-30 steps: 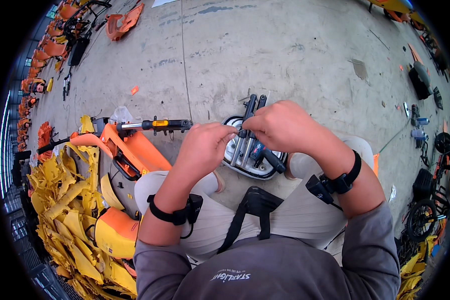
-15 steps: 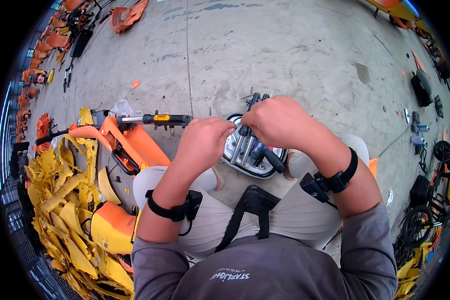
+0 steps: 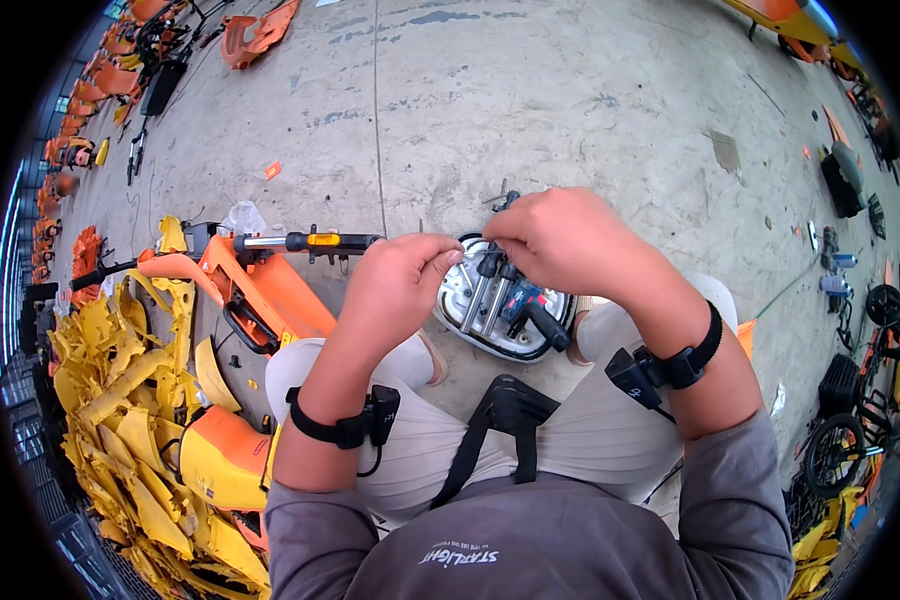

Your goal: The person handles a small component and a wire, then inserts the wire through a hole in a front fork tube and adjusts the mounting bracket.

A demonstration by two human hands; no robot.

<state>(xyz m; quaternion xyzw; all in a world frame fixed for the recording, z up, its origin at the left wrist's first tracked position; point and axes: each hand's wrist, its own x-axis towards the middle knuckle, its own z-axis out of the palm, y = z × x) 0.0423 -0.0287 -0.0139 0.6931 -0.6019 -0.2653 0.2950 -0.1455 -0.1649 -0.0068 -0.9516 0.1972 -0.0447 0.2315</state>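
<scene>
My left hand (image 3: 398, 285) is closed in a pinch, thumb against fingers, and whatever it may hold is too small to make out. Beside it, my right hand (image 3: 560, 238) is also pinched, its fingertips a short gap away from the left's. Beneath both hands lies a white, dark-rimmed oval shell (image 3: 470, 330) on the floor. Two silver-and-black fork tubes (image 3: 490, 300) rest across it, their far ends partly covered by my right hand. Next to the tubes sits a blue-and-black power drill (image 3: 535, 315).
Left of me stands an orange scooter frame (image 3: 275, 285) with a silver-and-black tube (image 3: 320, 242). A heap of broken yellow plastic panels (image 3: 135, 420) and a yellow-orange rounded piece (image 3: 225, 455) lie nearby. Cans (image 3: 838, 285) and a small wheel (image 3: 832, 452) are at right.
My hands have drawn slightly apart, the left fingertips shifting a little left. The tubes, drill and shell look unmoved.
</scene>
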